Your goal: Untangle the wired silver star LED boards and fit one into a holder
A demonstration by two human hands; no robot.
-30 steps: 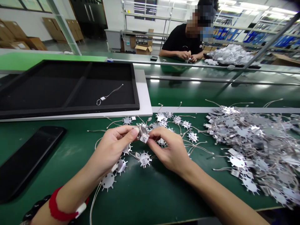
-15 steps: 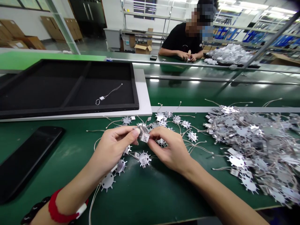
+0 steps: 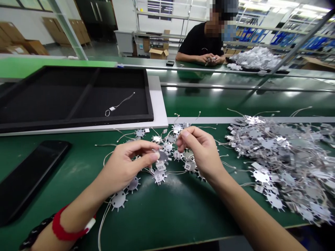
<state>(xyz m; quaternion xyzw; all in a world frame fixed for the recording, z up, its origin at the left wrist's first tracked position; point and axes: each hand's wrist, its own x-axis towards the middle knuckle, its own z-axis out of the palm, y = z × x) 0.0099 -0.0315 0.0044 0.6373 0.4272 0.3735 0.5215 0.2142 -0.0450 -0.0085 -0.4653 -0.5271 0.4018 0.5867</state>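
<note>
My left hand [image 3: 131,158] pinches a round silver metal plate [image 3: 162,156] with prongs around its edge. A small white labelled piece [image 3: 161,166] hangs at the plate's lower side. To the right and a little higher, my right hand [image 3: 201,148] is closed, thumb against fingers; whatever it grips there cannot be made out. Several similar pronged plates with thin pale wires lie beneath and around both hands, among them one plate [image 3: 159,176] just under the held one and another plate [image 3: 119,200] below my left wrist.
A large heap of pronged plates [image 3: 272,146] covers the right of the green table [image 3: 167,223]. At left lie a black phone-like slab [image 3: 31,177] and a black framed tray [image 3: 78,120] holding one wired piece [image 3: 112,108]. Across the bench sits a co-worker [image 3: 196,43] beside a white pile [image 3: 253,59].
My right hand has moved away from the plate, to the right and upward. My left hand keeps the plate, now with its flat face and label more visible.
</note>
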